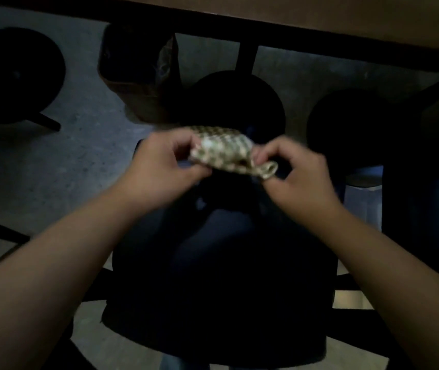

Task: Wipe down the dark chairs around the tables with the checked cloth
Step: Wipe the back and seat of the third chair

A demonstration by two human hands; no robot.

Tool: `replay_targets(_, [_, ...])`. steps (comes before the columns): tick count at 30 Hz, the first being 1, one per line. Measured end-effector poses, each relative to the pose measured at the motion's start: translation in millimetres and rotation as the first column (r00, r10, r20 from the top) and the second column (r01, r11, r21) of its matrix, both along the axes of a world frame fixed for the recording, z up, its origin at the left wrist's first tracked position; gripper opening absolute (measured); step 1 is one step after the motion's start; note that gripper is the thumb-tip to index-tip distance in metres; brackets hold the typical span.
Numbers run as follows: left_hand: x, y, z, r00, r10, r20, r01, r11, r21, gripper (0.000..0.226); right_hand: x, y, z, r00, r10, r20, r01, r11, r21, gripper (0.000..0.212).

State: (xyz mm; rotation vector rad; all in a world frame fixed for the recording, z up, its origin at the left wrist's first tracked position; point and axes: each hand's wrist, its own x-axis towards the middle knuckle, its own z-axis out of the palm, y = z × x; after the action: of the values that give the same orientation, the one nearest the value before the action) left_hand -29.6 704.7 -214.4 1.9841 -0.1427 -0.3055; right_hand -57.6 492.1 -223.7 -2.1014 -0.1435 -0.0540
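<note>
The checked cloth (225,152) is bunched up and held in the air between both hands, in the middle of the view. My left hand (159,164) pinches its left end with fingers and thumb. Its right end, with a small loop of fabric, is pinched by my right hand (295,172). Below and behind the cloth stands a dark round chair seat (239,100). A second dark round seat (351,124) is to its right, and a third (18,73) is at the far left. The scene is dim and the hands are slightly blurred.
A brown table edge (319,20) runs across the top, with dark frame bars under it. A brown paper bag (138,76) stands on the grey floor (52,169) left of the middle seat. My dark clothing fills the lower centre.
</note>
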Motion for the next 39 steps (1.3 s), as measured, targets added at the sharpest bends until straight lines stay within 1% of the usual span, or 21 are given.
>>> replay_targets(2, [-24, 4, -30, 0.99, 0.019, -0.139, -0.011, 0.998, 0.06, 0.021, -18, -8, -30, 0.981, 0.069, -0.181, -0.083, 0.994, -0.074, 0.035])
replay_targets(5, [-64, 7, -68, 0.961, 0.023, -0.277, 0.033, 0.98, 0.196, 0.033, -41, -13, -60, 0.888, 0.172, -0.427, -0.252, 0.958, -0.138, 0.041])
replay_targets(7, [-76, 8, -80, 0.939, 0.053, -0.34, 0.023, 0.976, 0.217, 0.027, -43, -8, -68, 0.831, 0.204, -0.517, -0.312, 0.941, -0.131, 0.037])
replay_targets(9, [-73, 10, -88, 0.924, 0.155, -0.351, -0.077, 0.971, 0.226, 0.02, -34, 3, -70, 0.814, 0.182, -0.552, -0.294, 0.948, -0.121, 0.024])
replay_targets(11, [-60, 11, -90, 0.911, 0.257, -0.324, -0.185, 0.954, 0.236, 0.013, -19, 16, -72, 0.838, 0.065, -0.541, -0.172, 0.973, -0.151, 0.012])
replay_targets(13, [-45, 10, -88, 0.88, 0.332, -0.34, -0.262, 0.936, 0.236, 0.013, -7, 28, -79, 0.832, -0.146, -0.535, 0.05, 0.981, -0.189, 0.019])
replay_targets(15, [-30, 9, -87, 0.839, 0.387, -0.384, -0.298, 0.915, 0.271, 0.018, 1, 39, -86, 0.74, -0.336, -0.583, 0.255, 0.942, -0.22, 0.044])
replay_targets(17, [-17, 8, -91, 0.816, 0.38, -0.436, -0.259, 0.914, 0.312, 0.028, 4, 49, -92, 0.627, -0.444, -0.64, 0.341, 0.895, -0.286, 0.065])
replay_targets(18, [-12, 8, -93, 0.81, 0.366, -0.458, -0.225, 0.915, 0.334, 0.033, 4, 53, -95, 0.59, -0.462, -0.662, 0.354, 0.885, -0.303, 0.066])
replay_targets(21, [0, 9, -100, 0.778, 0.346, -0.524, -0.158, 0.916, 0.369, 0.042, 2, 65, -102, 0.528, -0.44, -0.727, 0.402, 0.883, -0.243, 0.038])
replay_targets(22, [3, 9, -100, 0.756, 0.332, -0.564, -0.147, 0.926, 0.349, 0.047, 0, 68, -105, 0.523, -0.427, -0.738, 0.428, 0.88, -0.205, 0.026])
replay_targets(24, [6, 7, -100, 0.698, 0.294, -0.653, -0.13, 0.949, 0.288, 0.054, -3, 71, -107, 0.52, -0.399, -0.755, 0.484, 0.866, -0.125, 0.016])
replay_targets(27, [8, 8, -98, 0.606, 0.195, -0.771, -0.197, 0.976, 0.092, 0.031, -3, 70, -96, 0.494, -0.293, -0.819, 0.601, 0.796, 0.077, 0.016])
replay_targets(29, [12, 10, -95, 0.634, 0.196, -0.748, -0.23, 0.971, 0.06, 0.022, -1, 68, -84, 0.424, -0.141, -0.895, 0.683, 0.699, 0.213, 0.03])
replay_targets(30, [16, 11, -92, 0.67, 0.223, -0.708, -0.225, 0.97, 0.092, 0.02, 0, 67, -81, 0.413, -0.105, -0.905, 0.675, 0.702, 0.226, 0.034])
replay_targets(31, [21, 15, -92, 0.709, 0.253, -0.658, -0.219, 0.966, 0.134, 0.015, 4, 67, -79, 0.427, -0.133, -0.895, 0.631, 0.753, 0.189, 0.032])
replay_targets(33, [35, 26, -87, 0.744, 0.286, -0.604, -0.233, 0.958, 0.166, 0.008, 18, 70, -76, 0.576, -0.337, -0.745, 0.574, 0.815, 0.076, 0.017])
replay_targets(34, [42, 35, -84, 0.748, 0.306, -0.589, -0.242, 0.952, 0.187, 0.015, 28, 74, -73, 0.672, -0.451, -0.587, 0.596, 0.8, 0.068, 0.014])
replay_targets(36, [54, 55, -81, 0.761, 0.345, -0.55, -0.235, 0.936, 0.261, 0.022, 47, 87, -67, 0.786, -0.583, -0.207, 0.608, 0.79, 0.084, 0.015])
replay_targets(38, [61, 77, -74, 0.765, 0.4, -0.505, -0.266, 0.91, 0.318, 0.02, 59, 111, -69, 0.853, -0.514, 0.09, 0.516, 0.857, 0.001, 0.015])
replay_targets(39, [62, 87, -71, 0.751, 0.435, -0.497, -0.296, 0.894, 0.335, 0.017, 61, 124, -74, 0.896, -0.418, 0.148, 0.428, 0.902, -0.045, 0.015])
